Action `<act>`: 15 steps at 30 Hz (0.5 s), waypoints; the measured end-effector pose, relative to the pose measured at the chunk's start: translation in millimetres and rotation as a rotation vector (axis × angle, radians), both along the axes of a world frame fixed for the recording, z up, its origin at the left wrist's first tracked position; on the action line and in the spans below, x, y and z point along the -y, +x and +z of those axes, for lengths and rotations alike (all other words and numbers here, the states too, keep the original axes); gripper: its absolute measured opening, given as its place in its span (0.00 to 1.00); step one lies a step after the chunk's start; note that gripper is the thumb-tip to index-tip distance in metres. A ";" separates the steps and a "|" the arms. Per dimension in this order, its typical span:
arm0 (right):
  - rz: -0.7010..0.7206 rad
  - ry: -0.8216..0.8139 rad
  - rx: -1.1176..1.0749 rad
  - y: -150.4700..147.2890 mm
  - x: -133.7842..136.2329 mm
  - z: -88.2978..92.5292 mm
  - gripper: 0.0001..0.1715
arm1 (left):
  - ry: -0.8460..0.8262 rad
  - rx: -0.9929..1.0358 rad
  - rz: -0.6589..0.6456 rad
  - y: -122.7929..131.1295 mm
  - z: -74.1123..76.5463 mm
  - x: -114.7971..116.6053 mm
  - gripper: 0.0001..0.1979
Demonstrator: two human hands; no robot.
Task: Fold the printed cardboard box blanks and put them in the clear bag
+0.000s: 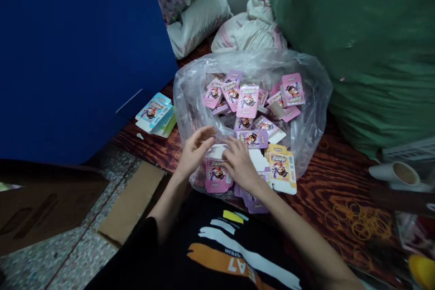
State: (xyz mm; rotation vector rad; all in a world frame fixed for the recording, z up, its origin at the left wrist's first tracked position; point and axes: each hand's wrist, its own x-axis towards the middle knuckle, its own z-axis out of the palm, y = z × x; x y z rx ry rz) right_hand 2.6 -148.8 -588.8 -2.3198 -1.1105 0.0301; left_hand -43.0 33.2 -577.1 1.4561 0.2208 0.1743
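Nearby, boxes [248, 101] cluttering clear bag [314, 81], rubber bands [369, 221]

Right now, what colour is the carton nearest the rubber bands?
That carton is mainly yellow-orange; head view.

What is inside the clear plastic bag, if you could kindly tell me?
Pink and purple printed boxes lie heaped inside the clear plastic bag; the upper ones cover much of what lies deeper, so that cannot be seen.

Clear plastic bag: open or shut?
Open: the clear plastic bag is spread wide at its mouth, with pink and purple boxes showing inside.
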 end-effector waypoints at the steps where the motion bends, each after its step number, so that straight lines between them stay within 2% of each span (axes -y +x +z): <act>1: -0.037 0.100 -0.016 3.1 6.1 9.0 0.03 | 0.007 0.011 -0.068 -1.4 0.7 -0.2 0.24; 2: -0.078 0.201 -0.027 5.6 12.3 18.4 0.05 | -0.007 0.021 -0.179 -2.6 0.8 0.2 0.28; 4: -0.139 0.364 -0.059 8.7 23.1 36.5 0.07 | -0.107 0.028 -0.483 -3.9 -1.7 2.4 0.35; 6: -0.098 0.440 -0.177 9.5 30.3 50.3 0.09 | -0.276 0.001 -0.738 -4.2 -7.8 6.9 0.39; 7: -0.048 0.453 -0.265 9.2 32.4 54.7 0.10 | -0.360 -0.020 -0.808 -4.4 -11.7 10.1 0.39; 9: 0.006 0.468 -0.381 7.7 33.8 58.7 0.12 | -0.489 -0.078 -0.864 -5.5 -19.2 18.7 0.38; 11: -0.062 0.491 -0.329 6.1 32.9 58.4 0.13 | -0.576 -0.127 -0.857 -7.3 -23.6 29.7 0.40; 13: -0.163 0.513 -0.207 6.0 32.2 56.5 0.12 | -0.624 -0.158 -0.787 -8.0 -23.2 40.5 0.43; 15: -0.160 0.522 -0.197 8.2 33.9 54.1 0.13 | -0.586 -0.164 -0.696 -6.3 -19.1 48.1 0.43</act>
